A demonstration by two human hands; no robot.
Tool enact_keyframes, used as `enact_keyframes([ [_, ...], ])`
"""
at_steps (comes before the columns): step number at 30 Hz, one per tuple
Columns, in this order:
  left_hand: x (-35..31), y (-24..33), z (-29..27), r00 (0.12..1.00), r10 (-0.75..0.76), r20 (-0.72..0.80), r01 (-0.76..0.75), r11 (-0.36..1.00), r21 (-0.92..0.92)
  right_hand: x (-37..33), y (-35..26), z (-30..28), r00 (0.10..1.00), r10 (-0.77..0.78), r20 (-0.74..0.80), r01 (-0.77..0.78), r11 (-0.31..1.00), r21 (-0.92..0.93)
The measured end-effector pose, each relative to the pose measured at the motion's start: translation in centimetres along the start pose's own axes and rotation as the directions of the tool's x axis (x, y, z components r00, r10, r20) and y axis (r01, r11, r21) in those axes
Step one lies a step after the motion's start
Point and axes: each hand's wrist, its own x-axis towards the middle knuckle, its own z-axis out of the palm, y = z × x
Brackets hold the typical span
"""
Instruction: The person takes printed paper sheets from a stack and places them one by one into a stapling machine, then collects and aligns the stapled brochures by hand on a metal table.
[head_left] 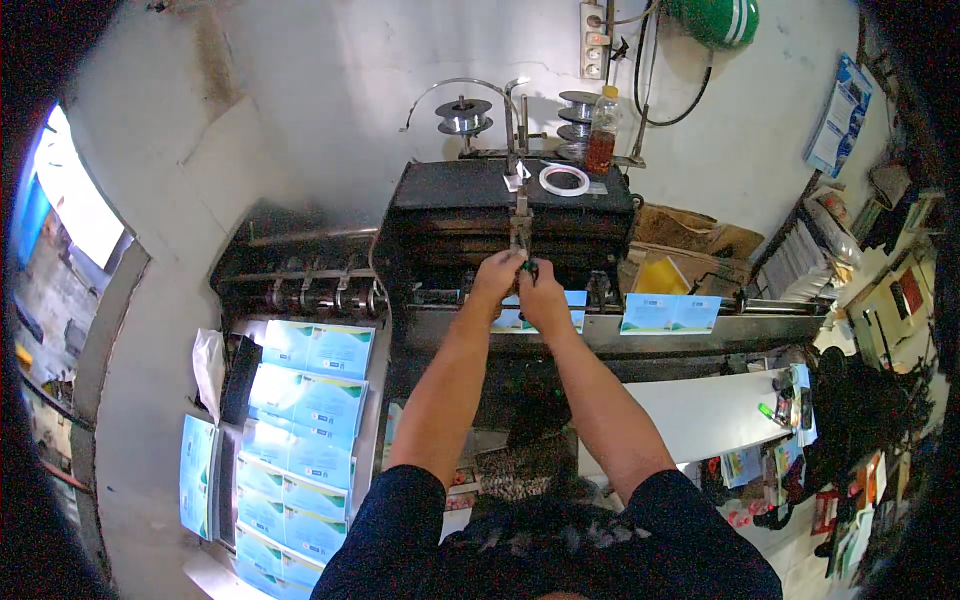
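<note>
Both arms reach forward to the metal stitching head [521, 228] at the front of a dark wire stitching machine [440, 200]. My left hand [496, 277] is closed with its fingertips at the lower part of that head. Right beside it, my right hand [543, 297] is closed too, around a small dark piece with a hint of green at the fingertips. What exactly either hand grips is too small to tell. Below and behind the hands, a light blue printed sheet [572, 312] lies on the machine's rail, partly covered by them.
Another blue printed sheet [670, 313] hangs over the rail to the right. Overlapping blue sheets [310, 400] fill the rack at left. On the machine stand a wire spool [465, 122], a tape roll [564, 180] and a yellow-capped bottle [602, 135]. A white board [690, 410] extends at right.
</note>
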Motion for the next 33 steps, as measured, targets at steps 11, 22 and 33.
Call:
enact_keyframes([
  [11,1.0,-2.1,-0.2,0.998,0.06,-0.036,-0.06,0.998,-0.018,-4.0,-3.4,-2.9,0.99,-0.118,0.072,0.138,0.817,-0.56],
  [22,2.2,-2.8,-0.9,0.999,0.043,-0.002,-0.043,0.991,-0.129,-3.9,-3.5,-2.2,0.99,-0.137,0.04,0.139,0.858,-0.494],
  [33,-0.7,-2.2,-0.2,0.978,0.146,-0.152,-0.14,0.989,0.055,-2.0,1.1,0.2,0.994,0.006,0.112,-0.012,0.998,0.054],
])
